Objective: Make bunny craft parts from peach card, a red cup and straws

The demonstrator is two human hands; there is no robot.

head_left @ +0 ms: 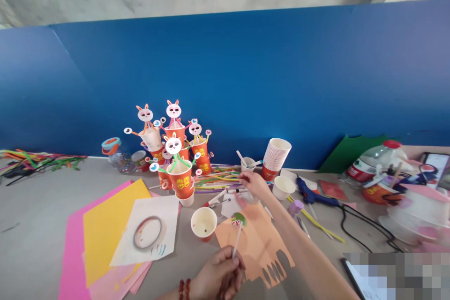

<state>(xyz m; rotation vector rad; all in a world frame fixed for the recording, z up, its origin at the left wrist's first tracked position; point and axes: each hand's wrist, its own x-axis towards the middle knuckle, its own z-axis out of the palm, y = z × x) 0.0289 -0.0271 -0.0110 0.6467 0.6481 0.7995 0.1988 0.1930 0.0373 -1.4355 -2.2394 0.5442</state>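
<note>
- Far to the left of the fingers, a bundle of coloured pipe cleaners (31, 159) lies on the grey table (31, 229), soft and fuzzy.
- Left of the left hand (216, 277), flat pink and yellow paper sheets (105, 229) carry a white sheet with a ring of tape (147, 233).
- Beyond them stand red paper cups with rabbit faces on pipe-cleaner stems (174, 159).
- The left hand's fingers are clamped on the lower end of a thin white stick topped by a small round paper disc (238, 225). It looks very light and bendable, so it is best pinched low on the shaft, as here.
- Under the disc lies a peach paper cut-out (260, 248), thin and easily creased.
- The right hand (253, 183) reaches forward among loose straws, fingers slightly apart; whether they hold anything I cannot tell.
- Right of it: a stack of white paper cups (276, 157) and a blue glue gun (311, 195).
</note>
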